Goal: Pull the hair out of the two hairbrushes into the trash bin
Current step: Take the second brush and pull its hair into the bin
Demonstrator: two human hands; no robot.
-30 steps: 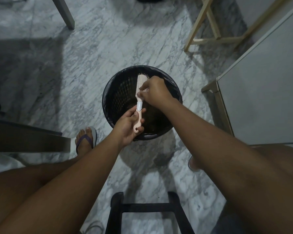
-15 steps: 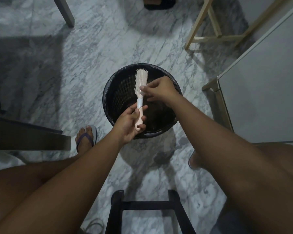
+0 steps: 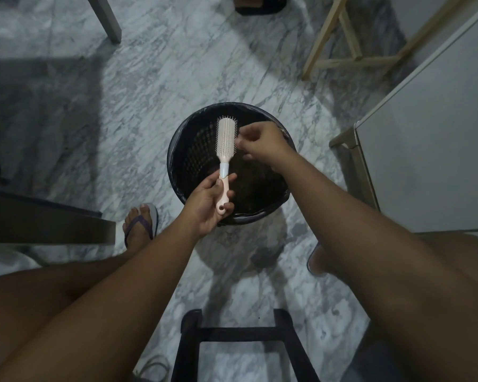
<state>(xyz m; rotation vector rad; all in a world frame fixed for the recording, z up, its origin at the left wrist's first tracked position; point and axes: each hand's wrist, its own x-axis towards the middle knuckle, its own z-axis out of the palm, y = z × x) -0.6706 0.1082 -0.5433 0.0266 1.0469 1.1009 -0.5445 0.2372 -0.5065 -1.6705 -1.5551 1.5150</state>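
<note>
In the head view, a hairbrush [image 3: 224, 150] is held over the open trash bin [image 3: 182, 150], its bristled head pointing away from the person. The head is narrow, oval and pale, set with rows of fine pins; a light blue collar joins it to a pink handle with a hole at the end. The handle is gripped by the left hand [image 3: 209, 204], fingers curled round it. The right hand [image 3: 262, 146] is kept just right of the brush head, apart from it, fingertips drawn together as in a pinch; whether hair is pinched cannot be told. The bin, black and lined with a dark bag, stands on a marble floor [image 3: 177, 64].
</note>
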